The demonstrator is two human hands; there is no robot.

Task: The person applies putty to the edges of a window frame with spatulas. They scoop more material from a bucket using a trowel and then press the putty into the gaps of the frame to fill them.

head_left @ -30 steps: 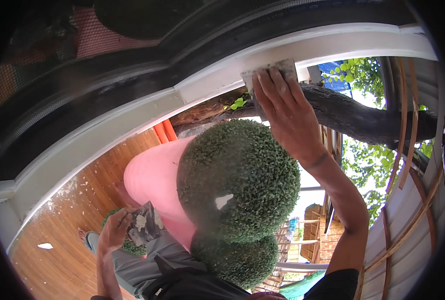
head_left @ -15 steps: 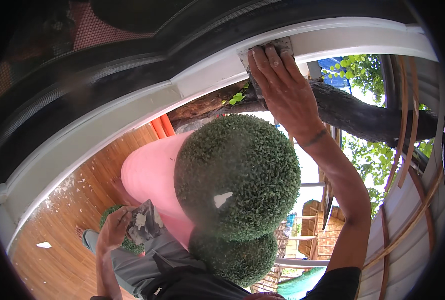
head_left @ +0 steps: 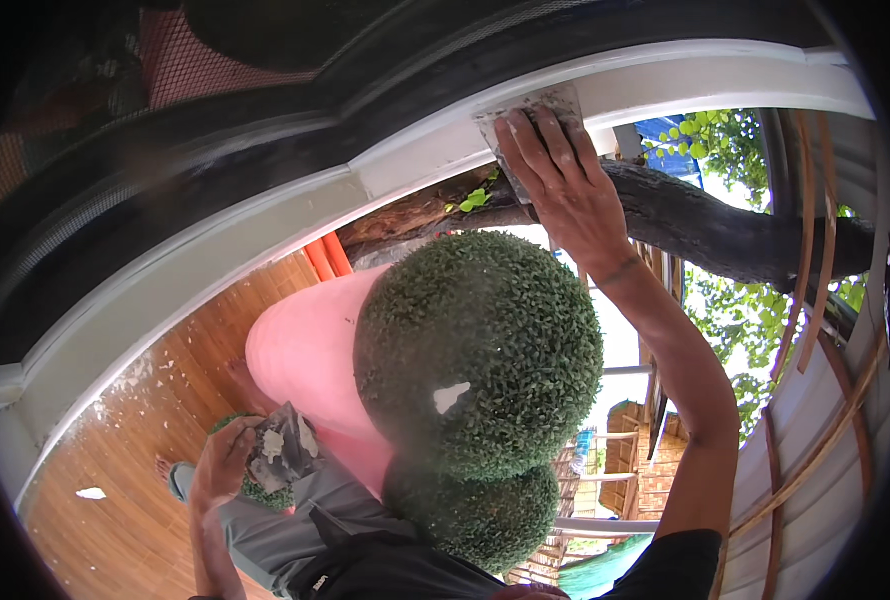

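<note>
My right hand (head_left: 570, 190) reaches up with its fingers laid over a thin flat putty blade (head_left: 563, 98), gripping it and pressing it against a white beam (head_left: 415, 160). The blade's grey face is smeared. Low on the left, my left hand (head_left: 223, 462) is closed around the edge of a dark, worn flat plate (head_left: 290, 465) carrying pale lumps of putty (head_left: 273, 445). Part of the plate under the left fingers is hidden.
Below the beam stands a pink planter (head_left: 310, 340) with a large round green topiary ball (head_left: 495, 350), a pale scrap lying on it. White flakes (head_left: 135, 378) litter the wooden floor (head_left: 115, 530). A tree trunk (head_left: 705, 220) crosses behind my right arm.
My right hand and its blade have shifted slightly down on the beam, toward me. My left hand still holds the plate, now a little lower and turned slightly.
</note>
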